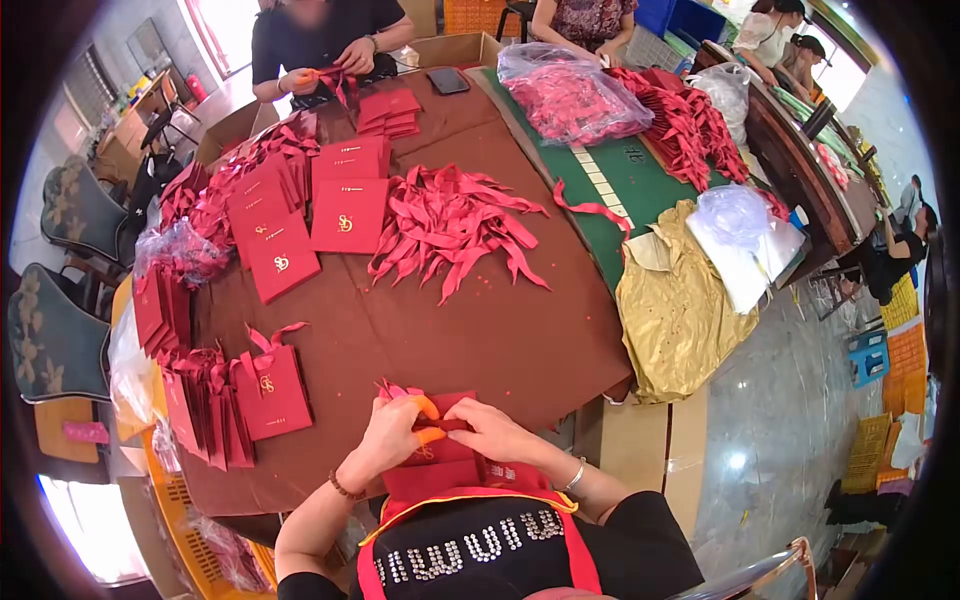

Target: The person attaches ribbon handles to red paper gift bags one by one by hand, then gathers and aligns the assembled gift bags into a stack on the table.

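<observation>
Close to my body at the table's near edge, my left hand [405,428], with orange covers on its fingertips, pinches the top of a red bag [435,450] with gold print. My right hand [485,430] grips the same bag's upper edge from the other side, fingers bent. Red ribbon shows just behind my left hand. To the left stand finished-looking red bags with ribbons [275,392]. Further ahead lie flat red bags [348,215] beside a loose heap of red ribbons [455,225].
A brown cloth [400,330] covers the table. Gold wrapping [680,310] and a plastic bag of ribbons [572,95] lie to the right. Across the table a person [325,45] handles ribbon; others sit beyond. A phone [448,81] lies near the far edge.
</observation>
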The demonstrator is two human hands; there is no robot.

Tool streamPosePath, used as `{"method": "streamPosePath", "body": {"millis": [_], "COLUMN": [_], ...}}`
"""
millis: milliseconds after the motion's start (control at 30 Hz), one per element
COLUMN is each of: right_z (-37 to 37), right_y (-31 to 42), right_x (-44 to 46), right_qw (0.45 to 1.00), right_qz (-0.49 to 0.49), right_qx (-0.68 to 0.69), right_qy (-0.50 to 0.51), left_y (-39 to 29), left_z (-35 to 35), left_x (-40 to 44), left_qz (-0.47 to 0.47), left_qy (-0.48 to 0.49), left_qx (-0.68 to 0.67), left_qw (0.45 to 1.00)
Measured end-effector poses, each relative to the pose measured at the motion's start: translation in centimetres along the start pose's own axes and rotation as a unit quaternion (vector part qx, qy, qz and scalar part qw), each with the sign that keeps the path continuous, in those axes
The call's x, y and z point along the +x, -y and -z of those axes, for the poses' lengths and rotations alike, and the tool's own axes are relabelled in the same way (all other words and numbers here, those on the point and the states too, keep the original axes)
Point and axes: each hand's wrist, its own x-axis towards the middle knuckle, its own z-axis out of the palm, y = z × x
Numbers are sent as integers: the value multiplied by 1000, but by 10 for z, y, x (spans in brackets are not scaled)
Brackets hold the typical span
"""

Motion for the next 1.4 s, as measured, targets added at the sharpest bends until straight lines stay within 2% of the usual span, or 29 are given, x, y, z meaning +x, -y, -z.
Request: {"method": "streamPosePath", "body": {"millis": [133,200,233,300,433,467,600,667,800,900,1033,1133,1200,1233,1300,1400], "right_z": [2,2,1,-4,-6,-4,-8,-11,-16,-19,-22,-23,-23,-25,-27,-27], "right_y": [8,14,14,15,16,17,14,15,16,15,13,11,10,8,6,4], "right_x": [-2,2,4,5,7,7,7,8,6,5,5,4,3,4,4,8], "right_qw": [1000,997,997,994,993,993,992,993,993,994,993,994,994,994,993,994], "right_qz": [-1,-44,-40,-49,-42,-53,-45,-25,-19,-2,4,11,6,13,21,22], "right_qx": [-21,-60,-62,-89,-104,-100,-113,-99,-92,-61,-58,-37,-20,-10,1,10], "right_qy": [-11,-15,-17,-42,-44,-42,-46,-57,-65,-89,-98,-107,-107,-112,-115,-110], "left_y": [10,15,13,4,5,0,4,8,7,25,29,29,22,19,15,22], "left_z": [2,3,9,29,28,31,29,27,30,21,21,17,21,24,29,25], "left_x": [1,3,5,8,14,14,20,27,34,37,38,36,33,33,32,29], "left_qz": [52,-42,-44,104,80,145,192,139,99,91,94,87,131,130,122,122], "left_qy": [41,43,40,175,158,169,148,176,169,193,209,191,179,181,198,212], "left_qx": [-100,-113,-110,-200,-200,-210,-278,-170,-147,-229,-233,-193,-95,-94,-8,-62], "left_qw": [993,992,992,958,964,952,929,959,970,950,945,959,970,970,973,968]}}
